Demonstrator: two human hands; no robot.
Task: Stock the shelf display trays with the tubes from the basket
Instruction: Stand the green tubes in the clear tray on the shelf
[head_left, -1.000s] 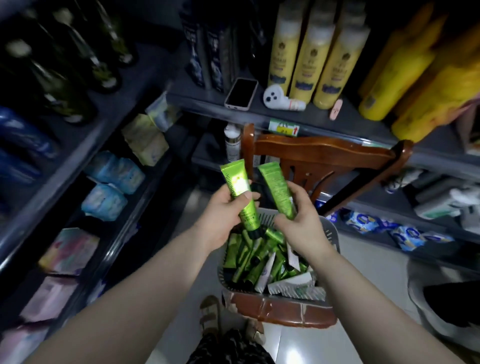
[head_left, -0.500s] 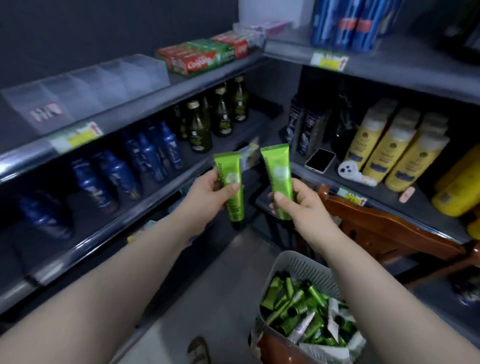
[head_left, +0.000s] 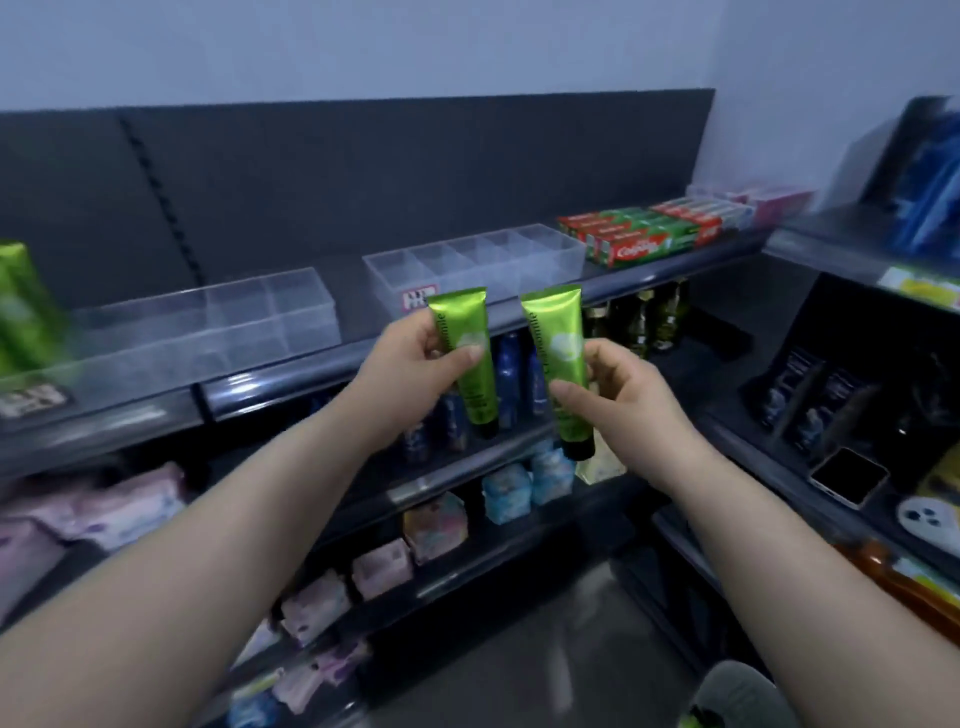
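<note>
Head view: left hand grips left tube, right hand grips right tube; twelve-o'clock tray looks empty, so most stocking is probably left.

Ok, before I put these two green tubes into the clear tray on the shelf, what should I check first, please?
1. Left hand grips the left tube: ok.
2. Right hand grips the right tube: ok.
3. Both tubes upright, cap end down: ok.
4. Tubes apart, not touching each other: ok.
5. Clear tray straight ahead shows no tubes inside: ok.
6. Tubes fit its compartments: cannot tell.
</note>
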